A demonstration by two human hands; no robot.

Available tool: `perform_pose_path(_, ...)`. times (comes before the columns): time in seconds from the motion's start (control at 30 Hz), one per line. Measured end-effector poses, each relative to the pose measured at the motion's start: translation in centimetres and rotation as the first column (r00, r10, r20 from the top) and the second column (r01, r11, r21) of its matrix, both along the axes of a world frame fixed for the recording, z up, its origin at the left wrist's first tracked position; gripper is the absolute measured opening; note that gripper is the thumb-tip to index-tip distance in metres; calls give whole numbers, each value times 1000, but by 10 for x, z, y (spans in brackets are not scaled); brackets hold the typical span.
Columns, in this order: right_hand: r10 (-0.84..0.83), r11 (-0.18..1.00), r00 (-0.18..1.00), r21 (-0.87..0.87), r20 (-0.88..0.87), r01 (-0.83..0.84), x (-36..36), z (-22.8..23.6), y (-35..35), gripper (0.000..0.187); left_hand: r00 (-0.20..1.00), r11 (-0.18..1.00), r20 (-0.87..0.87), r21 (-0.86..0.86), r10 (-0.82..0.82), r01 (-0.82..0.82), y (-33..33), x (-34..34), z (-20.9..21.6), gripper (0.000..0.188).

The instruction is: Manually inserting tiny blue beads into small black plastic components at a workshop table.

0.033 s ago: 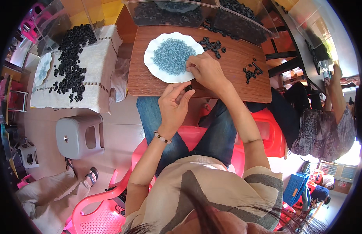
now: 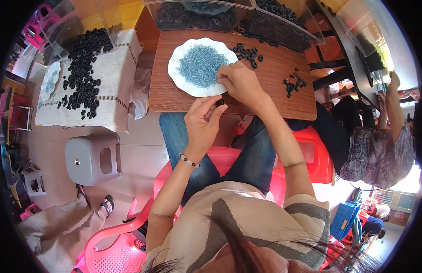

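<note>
Between the thumb and fingers of my left hand (image 2: 203, 123) is a small black ring-like part (image 2: 219, 103), held at the near edge of the wooden table. My right hand (image 2: 242, 83) is at the right rim of a white scalloped plate (image 2: 174, 78), its fingertips pinched together at the edge of the heap. Anything between those fingertips is hidden. Small clear blue-grey beads (image 2: 202, 63) fill the plate's middle. Loose black round parts (image 2: 249, 53) lie just beyond my right hand. A small cluster of thin black pieces (image 2: 294, 83) sits farther right on the table.
Clear bins (image 2: 197, 18) of black parts line the table's far side. To the left, a cloth-covered table (image 2: 113, 91) bears many black parts and a second white plate (image 2: 50, 82). A grey stool (image 2: 86, 159) stands on the floor. People sit at both sides.
</note>
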State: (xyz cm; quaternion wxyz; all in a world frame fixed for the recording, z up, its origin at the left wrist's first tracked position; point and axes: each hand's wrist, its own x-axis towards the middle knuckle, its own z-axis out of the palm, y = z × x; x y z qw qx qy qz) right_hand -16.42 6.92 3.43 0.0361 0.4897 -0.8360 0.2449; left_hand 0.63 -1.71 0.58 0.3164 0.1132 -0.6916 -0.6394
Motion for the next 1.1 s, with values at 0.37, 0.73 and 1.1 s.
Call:
perform_pose_path(0.37,-36,993,998,-111,44,41,-2,10,-14,16,1000,999,-10,29,20,-20,-2,1,-1,29)
perform_pose_path(0.73,38,948,834,-283,550,144,-23,16,-13,18,1000,981,-12,193,-2,4,-5,2,-1,29)
perform_pose_path(1.1,261,872,678,-469,687,140,39,35,13,10,994,950,-99,302,-55,83,-6,3,-1,30)
